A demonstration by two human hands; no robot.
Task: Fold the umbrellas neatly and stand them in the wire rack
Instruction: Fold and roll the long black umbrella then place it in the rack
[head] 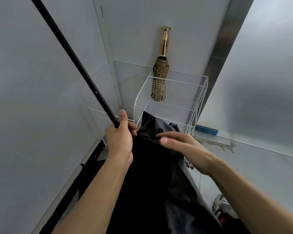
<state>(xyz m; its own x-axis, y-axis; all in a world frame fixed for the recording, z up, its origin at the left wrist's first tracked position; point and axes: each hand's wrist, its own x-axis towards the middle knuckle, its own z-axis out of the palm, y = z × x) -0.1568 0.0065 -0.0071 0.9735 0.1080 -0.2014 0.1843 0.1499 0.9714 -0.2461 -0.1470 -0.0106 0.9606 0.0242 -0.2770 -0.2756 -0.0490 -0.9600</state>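
The left hand [119, 134] is clamped around the shaft [71, 56] of the black umbrella [150, 174], just in front of the wire rack [189, 92]. The right hand [179, 146] rests on the black fabric [152, 125] with its fingers fairly straight, also in front of the rack. The fabric hangs loose below both hands. A folded tan umbrella [159, 78] stands upright at the rack's rear left.
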